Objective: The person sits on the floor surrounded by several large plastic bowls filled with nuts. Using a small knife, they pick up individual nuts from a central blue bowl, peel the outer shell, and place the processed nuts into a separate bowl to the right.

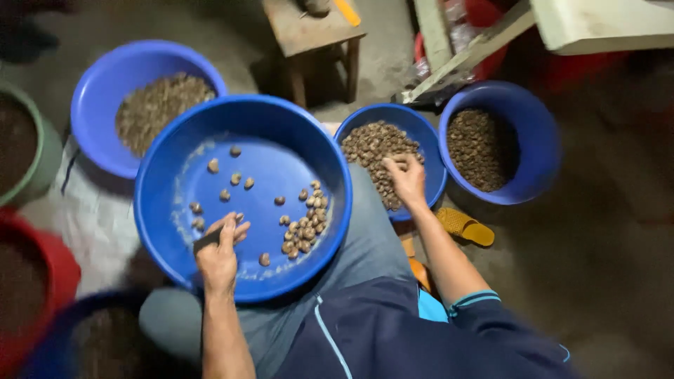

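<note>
Left hand (219, 253): rested inside the large blue plastic basin (175, 147), grip pinched round a small dark blade-like tool (208, 240), fingers curled over it.
Right hand (406, 177): reached into the smaller blue bowl (428, 140), fingertips pressed together on the heaped nuts; what they pinched could not be told.
Large blue plastic basin: round, smooth, glossy, sat on the person's lap, its floor dusted with pale powder.
Shelled kernels (305, 224): pale, kidney-shaped, clustered near the basin's right side, with a few scattered singly across the middle.
Heaped nuts (375, 144): brown, rough-skinned, piled in the smaller bowl just right of the basin.
Right-hand tub (540, 133): deep, blue, round, holding darker brown pieces, touching the smaller bowl.
Far-left bowl (105, 84): blue, shallow, filled with fine greyish-brown husky bits.
Red tub (60, 270): at the left edge, contents dark and blurred.
Wooden stool (309, 35): small, square-topped, worn, on the grey concrete floor beyond the basin.
Yellow sandal (467, 226): ribbed, on the floor beside the right forearm.
</note>
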